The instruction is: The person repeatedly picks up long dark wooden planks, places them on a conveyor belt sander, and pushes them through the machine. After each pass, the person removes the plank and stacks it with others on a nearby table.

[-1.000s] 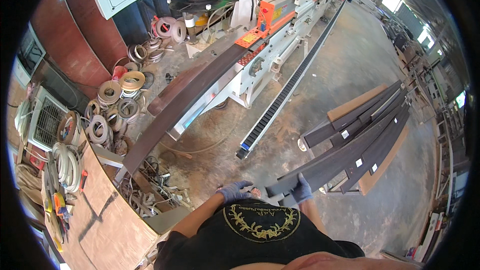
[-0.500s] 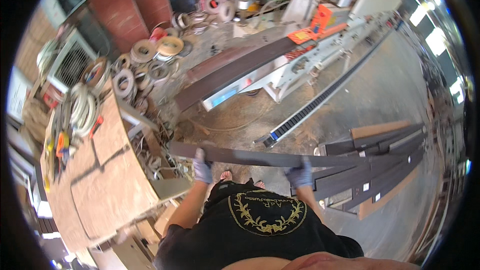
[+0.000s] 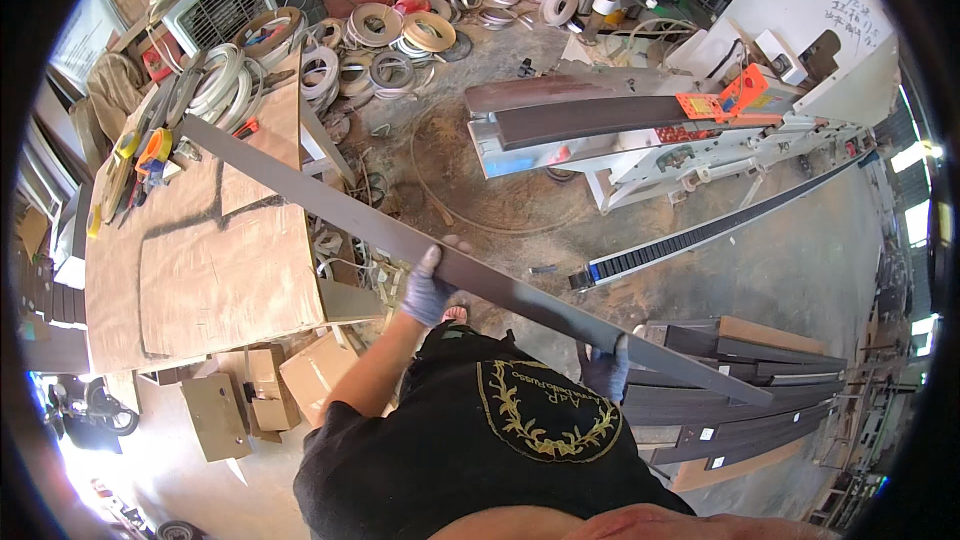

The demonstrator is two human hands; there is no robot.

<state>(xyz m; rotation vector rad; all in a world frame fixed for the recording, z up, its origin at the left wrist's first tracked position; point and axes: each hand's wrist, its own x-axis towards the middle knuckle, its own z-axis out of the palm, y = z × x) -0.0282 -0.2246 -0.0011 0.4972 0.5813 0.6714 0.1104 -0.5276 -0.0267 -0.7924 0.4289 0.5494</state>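
A long, narrow dark brown board [image 3: 510,292] lies across both my hands in front of my body. It slants from the upper left down to the lower right. My left hand [image 3: 428,290], in a grey work glove, is closed on the board near its middle, thumb on top. Closer to the board's right end, my gloved right hand [image 3: 606,370] grips it, its fingers partly hidden by the board. The board's left end reaches over the wooden worktable [image 3: 230,290]; whether it touches anything there cannot be made out.
Ahead stands a white machine [image 3: 660,155] with another dark board [image 3: 590,122] on it. A roller track [image 3: 690,240] runs beside it. Dark boards [image 3: 740,402] are stacked at my right. Rolls of edging tape [image 3: 375,25] cover the floor at the far left; cardboard boxes [image 3: 215,418] stand at near left.
The board's left end has swung up and away from me, over the worktable, and its right end points nearer. Both hands keep hold of it. My view has turned left.
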